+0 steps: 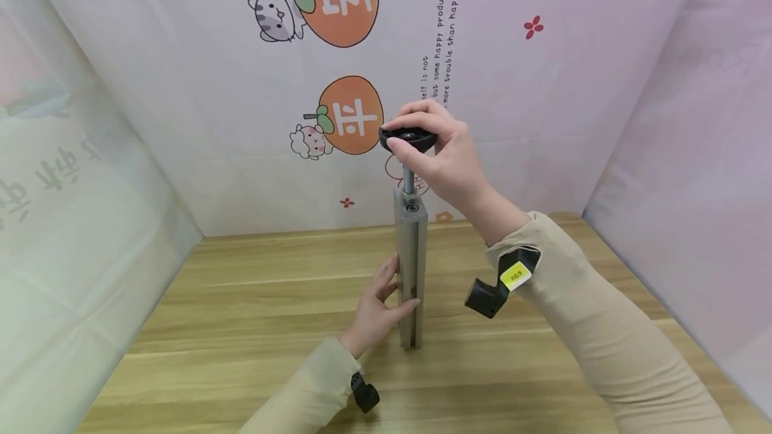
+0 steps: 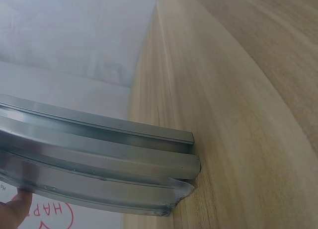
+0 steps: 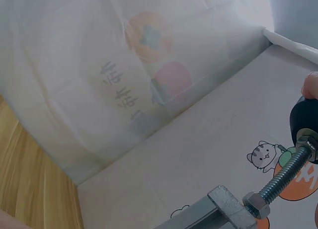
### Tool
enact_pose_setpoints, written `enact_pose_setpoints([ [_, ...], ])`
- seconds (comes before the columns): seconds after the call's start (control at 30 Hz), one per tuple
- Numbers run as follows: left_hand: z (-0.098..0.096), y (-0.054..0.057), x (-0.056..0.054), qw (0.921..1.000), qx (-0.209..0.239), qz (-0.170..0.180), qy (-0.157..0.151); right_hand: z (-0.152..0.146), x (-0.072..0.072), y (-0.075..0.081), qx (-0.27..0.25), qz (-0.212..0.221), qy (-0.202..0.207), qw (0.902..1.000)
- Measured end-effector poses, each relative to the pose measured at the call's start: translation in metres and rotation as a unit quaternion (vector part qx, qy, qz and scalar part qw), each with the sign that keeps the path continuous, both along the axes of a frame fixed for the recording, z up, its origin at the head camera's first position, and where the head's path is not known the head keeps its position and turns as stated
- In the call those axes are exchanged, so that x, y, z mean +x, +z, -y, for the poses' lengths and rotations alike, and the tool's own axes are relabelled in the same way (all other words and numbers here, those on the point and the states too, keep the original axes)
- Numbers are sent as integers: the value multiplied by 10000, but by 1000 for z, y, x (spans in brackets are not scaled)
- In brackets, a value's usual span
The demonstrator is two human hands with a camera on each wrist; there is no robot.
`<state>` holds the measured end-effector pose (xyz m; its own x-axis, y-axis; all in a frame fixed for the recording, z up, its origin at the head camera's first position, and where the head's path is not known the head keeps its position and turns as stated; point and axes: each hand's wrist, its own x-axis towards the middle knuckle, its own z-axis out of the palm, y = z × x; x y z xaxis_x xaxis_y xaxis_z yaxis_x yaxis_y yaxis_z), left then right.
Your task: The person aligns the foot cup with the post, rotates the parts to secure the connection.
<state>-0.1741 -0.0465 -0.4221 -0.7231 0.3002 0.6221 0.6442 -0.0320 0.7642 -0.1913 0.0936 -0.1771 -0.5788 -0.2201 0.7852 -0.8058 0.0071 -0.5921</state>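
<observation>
A slotted aluminium profile [image 1: 410,253] stands upright on the wooden table. From its top end rises a threaded rod [image 3: 285,174] with a hex nut [image 3: 257,204] close to the profile's end plate. A black foot or knob [image 1: 407,140] caps the rod, wide side up. My right hand [image 1: 449,156] grips this black piece, thumb on the near side and fingers round the far side. Lower down, my left hand [image 1: 376,303] holds the profile between thumb and fingers. In the left wrist view the profile's lower end [image 2: 184,174] meets the table.
The wooden table [image 1: 271,300] is bordered by a printed white cloth [image 1: 482,52] at the back and cloth walls [image 1: 90,153] at the sides. Black camera mounts [image 1: 488,297] sit on both wrists.
</observation>
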Motion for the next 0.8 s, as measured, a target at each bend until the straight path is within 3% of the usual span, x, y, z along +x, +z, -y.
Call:
enact_pose_setpoints([
  [0.2, -1, -1, -1, 9998, 55, -187, -29, 0, -2, -2, 271, -724, -738, 9943],
  [0.5, -2, 1, -1, 9997, 174, -142, -81, 7, -2, 2, 510, -1484, -1720, 9725],
  [0.63, -1, 0, -1, 9997, 163, -192, -72, 7, 1, 6, 758, -1430, -1971, 9669],
  [0.8, 0, 0, -1, 9997, 131, -180, -74, 4, 5, 11, 1017, -867, -1898, 9727],
])
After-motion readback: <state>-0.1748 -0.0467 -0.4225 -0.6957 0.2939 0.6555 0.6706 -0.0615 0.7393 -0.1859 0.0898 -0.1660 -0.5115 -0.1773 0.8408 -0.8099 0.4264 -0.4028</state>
